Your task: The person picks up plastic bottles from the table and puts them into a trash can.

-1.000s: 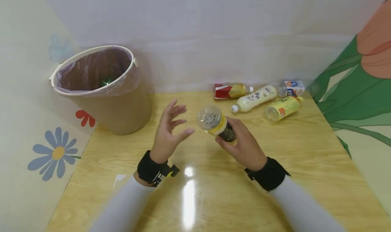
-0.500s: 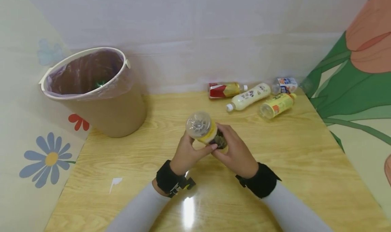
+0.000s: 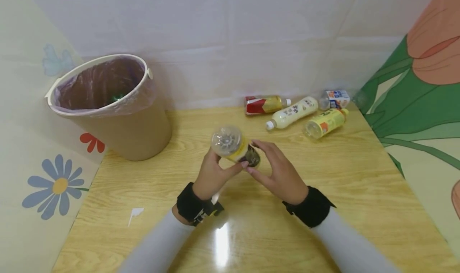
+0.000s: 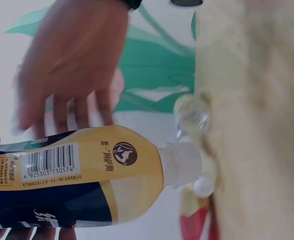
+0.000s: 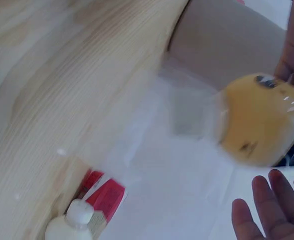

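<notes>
A plastic drink bottle [image 3: 235,146] is held over the table by my left hand [image 3: 212,177]. Its clear base points up towards the head camera. The left wrist view shows the white cap [image 4: 187,162] and a yellow and dark label with a barcode. My left thumb and fingers wrap round the bottle's body. Close on the right side is my right hand [image 3: 282,175], its fingers spread. In the right wrist view the fingers [image 5: 274,210] of that hand are apart from the bottle, with a gap between.
A brown bin [image 3: 143,133] with a purple liner stands at the back left, something green inside. Along the back lie a red-and-yellow bottle [image 3: 264,105], a cream bottle [image 3: 292,113], a yellow-labelled bottle [image 3: 327,124] and a blue-and-white-labelled bottle [image 3: 338,100].
A second ago only my right hand gripped the bottle. My left hand came in and took hold, and my right hand has loosened. The bottle has moved slightly left.
</notes>
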Motion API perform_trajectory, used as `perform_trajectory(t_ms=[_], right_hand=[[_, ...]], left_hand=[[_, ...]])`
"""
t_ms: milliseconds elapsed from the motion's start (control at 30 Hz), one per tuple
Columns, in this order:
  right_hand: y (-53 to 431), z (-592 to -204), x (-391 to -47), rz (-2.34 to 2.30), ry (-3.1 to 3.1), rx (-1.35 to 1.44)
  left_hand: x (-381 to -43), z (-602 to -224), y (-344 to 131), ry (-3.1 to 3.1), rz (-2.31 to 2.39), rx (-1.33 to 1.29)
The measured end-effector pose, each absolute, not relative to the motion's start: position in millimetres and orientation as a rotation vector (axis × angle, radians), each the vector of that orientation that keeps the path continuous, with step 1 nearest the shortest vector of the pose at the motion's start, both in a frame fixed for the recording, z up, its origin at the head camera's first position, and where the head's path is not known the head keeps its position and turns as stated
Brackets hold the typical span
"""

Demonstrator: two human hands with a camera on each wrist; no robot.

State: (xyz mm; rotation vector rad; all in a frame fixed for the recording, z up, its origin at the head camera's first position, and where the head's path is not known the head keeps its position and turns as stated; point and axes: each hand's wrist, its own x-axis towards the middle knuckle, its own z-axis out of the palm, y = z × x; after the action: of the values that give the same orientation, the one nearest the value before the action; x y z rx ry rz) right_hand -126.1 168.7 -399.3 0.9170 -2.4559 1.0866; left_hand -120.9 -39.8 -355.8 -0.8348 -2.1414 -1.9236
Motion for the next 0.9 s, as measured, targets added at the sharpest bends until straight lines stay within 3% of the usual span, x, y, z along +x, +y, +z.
perform_trajectory(t_ms=[200, 600, 900], right_hand=[[203, -409, -152, 0.955, -2.485, 0.913], [320, -436, -212, 0.416, -2.581, 0.737], [363, -455, -232, 0.227, -2.658, 0.704]], left_hand=[[-134, -328, -70, -2.076, -1.844, -0.769], [-152, -265, -147, -1.877, -1.677, -0.667], [-166, -213, -206, -1.461, -1.843, -0.556]])
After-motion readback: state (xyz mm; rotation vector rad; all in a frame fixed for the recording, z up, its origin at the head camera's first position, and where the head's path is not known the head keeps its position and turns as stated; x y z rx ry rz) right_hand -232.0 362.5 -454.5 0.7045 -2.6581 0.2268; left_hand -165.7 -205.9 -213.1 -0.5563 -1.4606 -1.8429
